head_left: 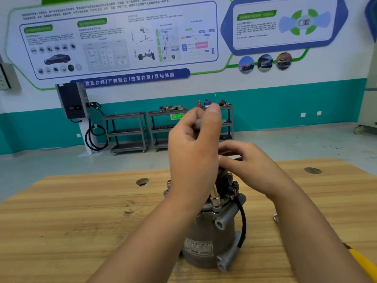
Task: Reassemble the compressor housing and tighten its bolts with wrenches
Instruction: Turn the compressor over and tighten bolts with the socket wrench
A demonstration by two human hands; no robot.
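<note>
Head view — left hand (193, 152) grips the top of a socket wrench (215, 196) standing on the compressor (212, 231); right hand (251, 168) pinches its middle — both above the wooden table (81, 221).

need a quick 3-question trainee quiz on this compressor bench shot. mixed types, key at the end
1. Which hand holds the upright socket driver higher up, above the compressor?
A) left hand
B) right hand
C) neither touches it

2. True or false: the compressor lies on its side on the wooden table.

3. Fill in: the tool handle at the table's right edge is ___ in colour.

Key: 1 A. 2 false, it stands upright. 3 yellow.
</note>
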